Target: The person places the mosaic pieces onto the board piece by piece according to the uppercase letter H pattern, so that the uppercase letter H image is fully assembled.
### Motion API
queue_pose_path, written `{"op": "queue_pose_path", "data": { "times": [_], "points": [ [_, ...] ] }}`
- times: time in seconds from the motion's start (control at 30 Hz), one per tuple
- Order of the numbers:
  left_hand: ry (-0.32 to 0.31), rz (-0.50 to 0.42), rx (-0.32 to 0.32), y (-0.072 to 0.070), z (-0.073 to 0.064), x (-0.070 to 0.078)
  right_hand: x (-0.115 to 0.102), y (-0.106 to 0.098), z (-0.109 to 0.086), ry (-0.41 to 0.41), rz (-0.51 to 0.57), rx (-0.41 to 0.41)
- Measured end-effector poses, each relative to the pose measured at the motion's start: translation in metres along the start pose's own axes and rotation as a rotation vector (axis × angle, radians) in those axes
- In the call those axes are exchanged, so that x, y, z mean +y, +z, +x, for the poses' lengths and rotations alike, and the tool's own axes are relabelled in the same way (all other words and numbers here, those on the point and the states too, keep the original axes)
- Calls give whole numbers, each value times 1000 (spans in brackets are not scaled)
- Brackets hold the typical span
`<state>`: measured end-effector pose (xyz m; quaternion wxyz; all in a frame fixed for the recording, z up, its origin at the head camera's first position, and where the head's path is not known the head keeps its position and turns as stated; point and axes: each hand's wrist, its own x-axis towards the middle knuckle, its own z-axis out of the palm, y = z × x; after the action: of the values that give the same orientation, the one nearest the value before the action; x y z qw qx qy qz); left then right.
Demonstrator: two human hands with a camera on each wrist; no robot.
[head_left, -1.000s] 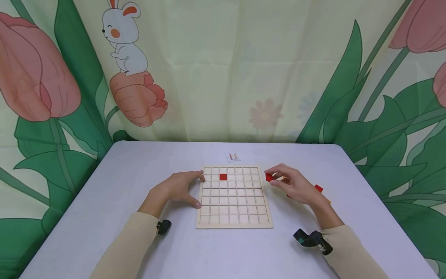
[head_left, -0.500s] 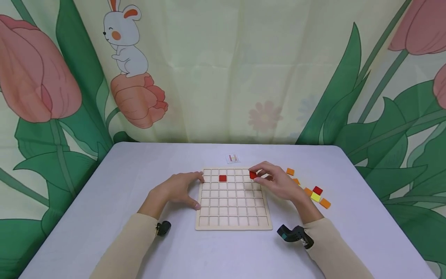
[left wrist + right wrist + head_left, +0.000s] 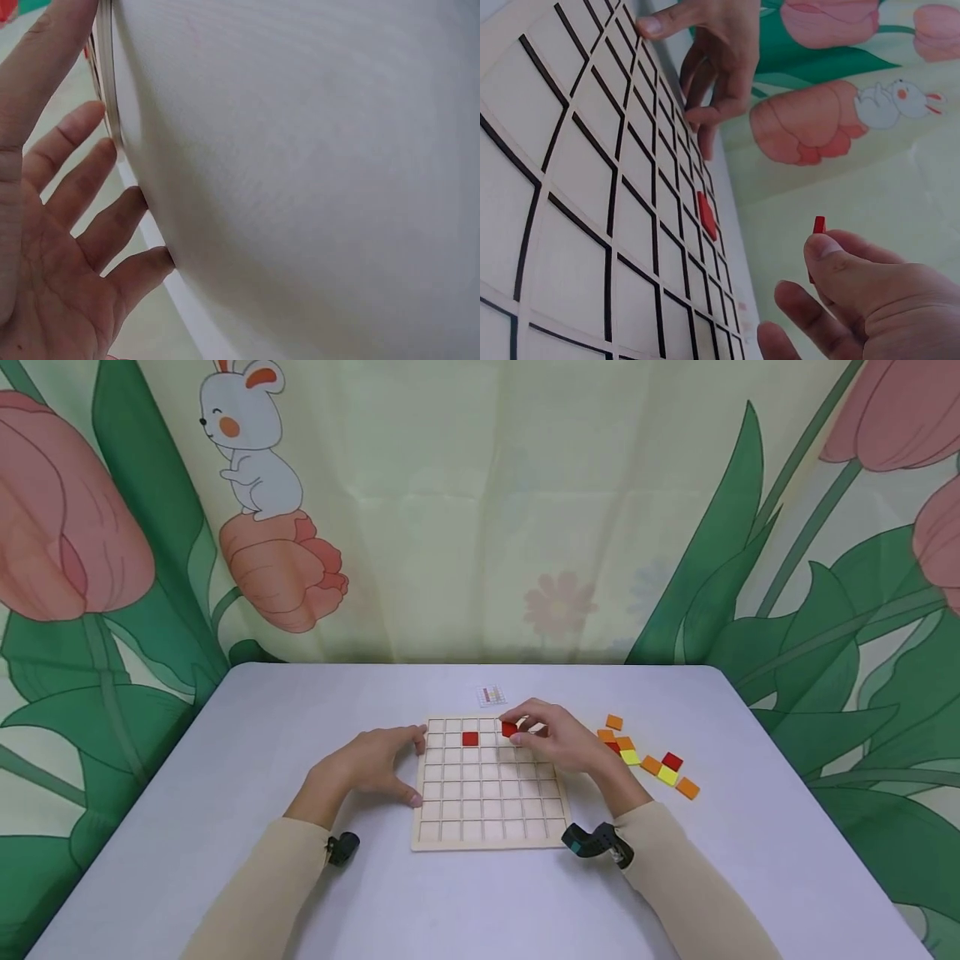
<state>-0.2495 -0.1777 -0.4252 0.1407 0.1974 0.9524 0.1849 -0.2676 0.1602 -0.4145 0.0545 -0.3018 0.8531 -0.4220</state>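
Note:
Over the top right part of a wooden grid board [image 3: 491, 835], my right hand [image 3: 551, 735] pinches a red square tile [image 3: 509, 728] between thumb and fingers. In the right wrist view that tile [image 3: 820, 225] stands on edge, apart from the board. Another red tile [image 3: 470, 739] lies in a cell of the second row. My left hand [image 3: 371, 768] rests at the board's left edge, thumb and fingertips touching it with the fingers spread. In the left wrist view the fingers [image 3: 112, 225] reach down to the white table beside the board's edge.
Several orange, yellow and red tiles lie scattered right of the board, among them an orange tile [image 3: 687, 788], a yellow tile [image 3: 667, 775] and a red tile [image 3: 672, 762]. A small printed pattern card [image 3: 491, 696] lies behind the board. A curtain [image 3: 450, 527] hangs behind the table.
My right hand has carried the red tile leftward from beside the board to over its upper rows, uncovering the loose tiles on the right. The left hand stays at the board's edge.

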Motion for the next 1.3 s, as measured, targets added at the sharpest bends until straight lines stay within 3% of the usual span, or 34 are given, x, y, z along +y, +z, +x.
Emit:
{"op": "queue_pose_path", "data": {
  "times": [0.4,0.6,0.83,1.03,1.13,1.3],
  "points": [
    [29,-2,2,1,0,2,0,14,20,-29,47,-74],
    [4,6,4,-2,-1,-1,-4,27,29,-71,33,-83],
    [0,-5,-5,-3,-2,-1,-10,40,32,-30,67,-103],
    [-7,-8,4,0,1,0,-12,44,33,27,-4,-100],
    [9,-11,5,-1,1,1,-11,47,34,37,-50,-96],
    [-17,-7,-6,-1,0,0,-8,54,38,34,-91,-110]
  ]
}}
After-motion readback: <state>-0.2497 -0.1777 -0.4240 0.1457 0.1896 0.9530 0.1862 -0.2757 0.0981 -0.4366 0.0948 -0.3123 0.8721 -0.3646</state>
